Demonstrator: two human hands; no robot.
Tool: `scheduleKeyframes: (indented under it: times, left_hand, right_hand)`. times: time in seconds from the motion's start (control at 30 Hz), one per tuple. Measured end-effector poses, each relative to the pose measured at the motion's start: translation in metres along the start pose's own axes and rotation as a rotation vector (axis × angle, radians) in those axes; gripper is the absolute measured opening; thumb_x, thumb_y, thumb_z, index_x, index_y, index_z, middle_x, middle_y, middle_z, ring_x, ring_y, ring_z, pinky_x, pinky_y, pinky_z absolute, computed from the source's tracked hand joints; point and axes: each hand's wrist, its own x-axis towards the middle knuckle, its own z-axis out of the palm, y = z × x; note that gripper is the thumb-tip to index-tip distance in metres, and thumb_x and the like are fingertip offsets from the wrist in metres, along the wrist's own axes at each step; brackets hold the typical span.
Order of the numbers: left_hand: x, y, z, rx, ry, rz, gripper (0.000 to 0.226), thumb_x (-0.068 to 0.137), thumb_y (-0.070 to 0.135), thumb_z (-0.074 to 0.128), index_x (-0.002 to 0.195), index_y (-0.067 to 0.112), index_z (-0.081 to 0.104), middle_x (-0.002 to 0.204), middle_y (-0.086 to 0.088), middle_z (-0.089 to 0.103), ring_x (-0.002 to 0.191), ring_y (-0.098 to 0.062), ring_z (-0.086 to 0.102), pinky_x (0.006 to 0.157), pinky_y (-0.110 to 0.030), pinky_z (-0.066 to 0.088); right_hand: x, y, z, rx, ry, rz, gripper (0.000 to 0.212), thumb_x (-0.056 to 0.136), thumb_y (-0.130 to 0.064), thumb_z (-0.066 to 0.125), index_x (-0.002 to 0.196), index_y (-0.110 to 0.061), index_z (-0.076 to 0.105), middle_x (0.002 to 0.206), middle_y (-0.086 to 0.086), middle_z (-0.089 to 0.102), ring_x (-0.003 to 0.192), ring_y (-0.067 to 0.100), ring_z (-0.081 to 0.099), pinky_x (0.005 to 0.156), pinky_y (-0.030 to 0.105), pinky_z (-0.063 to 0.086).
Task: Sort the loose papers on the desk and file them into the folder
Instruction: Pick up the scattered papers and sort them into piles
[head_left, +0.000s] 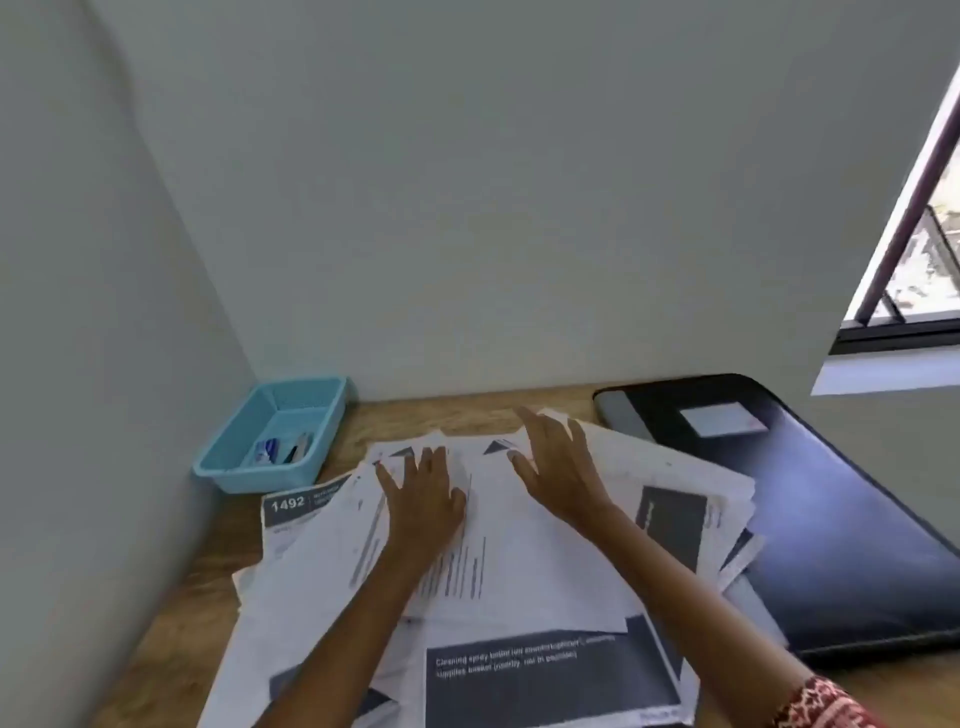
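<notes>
Desk: flat left hand, right hand on papers (folder, tray flank).

A loose, overlapping heap of white printed papers, some with dark grey header blocks, lies spread and skewed across the wooden desk, its right edge overlapping the closed dark folder lying flat beside it, white label up.

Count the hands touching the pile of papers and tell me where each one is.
2. The left hand lies flat on the papers near the pile's far left part. The right hand rests with spread fingers on the far middle of the pile, beside the dark folder.
</notes>
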Motion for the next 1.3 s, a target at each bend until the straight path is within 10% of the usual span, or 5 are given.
scheduleKeyframes:
  times: [0.2,0.5,0.7,0.83,1.3]
  left_hand:
    - [-0.028,-0.001,0.056,-0.149,0.010,-0.039,0.055,0.100,0.038,0.025,0.146,0.009,0.019,0.155,-0.011,0.018,0.143,-0.029,0.012,0.115,-0.051,0.008]
    - [-0.089,-0.045,0.047,-0.261,-0.003,0.009,0.041,0.095,0.040,0.036,0.125,0.014,0.046,0.136,-0.007,0.045,0.130,-0.026,0.036,0.110,-0.055,0.017]
    - [-0.107,-0.099,0.044,-0.318,0.081,-0.159,0.040,0.095,0.035,0.035,0.127,0.012,0.044,0.135,-0.010,0.042,0.129,-0.027,0.035,0.109,-0.044,0.023]
    - [-0.119,-0.111,0.047,-0.432,0.210,-0.168,0.031,0.096,0.023,0.038,0.120,0.005,0.046,0.126,-0.014,0.048,0.119,-0.029,0.043,0.101,-0.038,0.033]
    - [-0.100,-0.104,0.055,-0.351,0.161,-0.145,0.037,0.098,0.038,0.039,0.121,0.011,0.047,0.131,-0.007,0.050,0.129,-0.026,0.037,0.112,-0.048,0.015]
  right_hand:
    - [-0.046,0.019,0.027,-0.006,-0.346,0.175,0.070,0.097,-0.048,0.041,0.151,-0.015,0.012,0.144,0.012,0.044,0.130,0.028,0.043,0.106,0.037,0.033]
    - [-0.073,-0.004,0.020,-0.207,-0.373,0.216,0.068,0.095,-0.053,0.041,0.147,-0.013,0.026,0.147,0.012,0.040,0.131,0.029,0.044,0.106,0.040,0.037]
    - [-0.091,-0.054,-0.015,-0.233,-0.813,0.236,0.132,0.048,-0.092,0.050,0.151,-0.021,0.010,0.157,0.006,0.020,0.142,0.027,0.026,0.115,0.045,0.021]
    - [-0.114,-0.055,-0.008,-0.237,-0.694,0.320,0.163,0.012,-0.105,0.028,0.151,-0.022,0.011,0.156,0.011,0.019,0.141,0.032,0.026,0.114,0.049,0.023]
    - [-0.105,-0.040,0.018,-0.382,-0.424,0.624,0.106,0.071,-0.090,0.021,0.151,-0.022,0.015,0.152,0.031,0.015,0.140,0.049,0.012,0.109,0.066,0.009]
